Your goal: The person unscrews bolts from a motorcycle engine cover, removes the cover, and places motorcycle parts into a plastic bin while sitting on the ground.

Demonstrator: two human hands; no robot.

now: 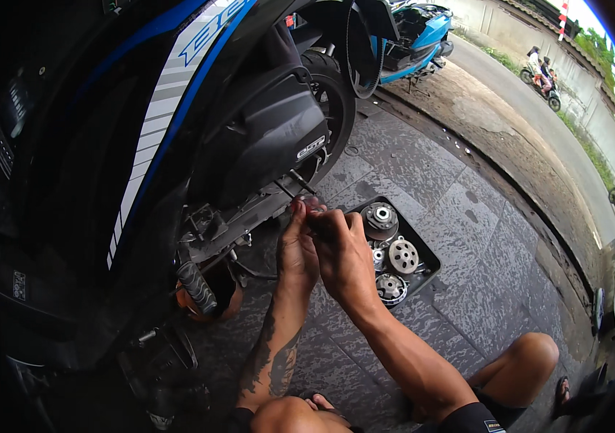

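Note:
My left hand (pixel 298 249) and my right hand (pixel 339 249) are close together in front of me, beside the lower side of a black and blue scooter (pixel 159 115). The fingers of both are pinched at a small reddish, shiny thing (pixel 308 201), too small and too covered to name. Just beyond the fingertips, a thin dark rod (pixel 297 180) juts out below the scooter's black ribbed housing (pixel 271 119). Right of my hands lies a black tray (pixel 431 276) with metal parts in it, among them a round plate with holes (pixel 403 257) and a clutch-like disc (pixel 380 219).
An orange-brown bowl (pixel 233 297) sits under the scooter's footpeg (pixel 197 286). A toothed belt (pixel 354 61) hangs near the rear wheel (pixel 337 119). Dark tiles (pixel 459 238) cover the ground. Farther off stand a light blue scooter (pixel 414 54) and a road (pixel 495 61) with riders.

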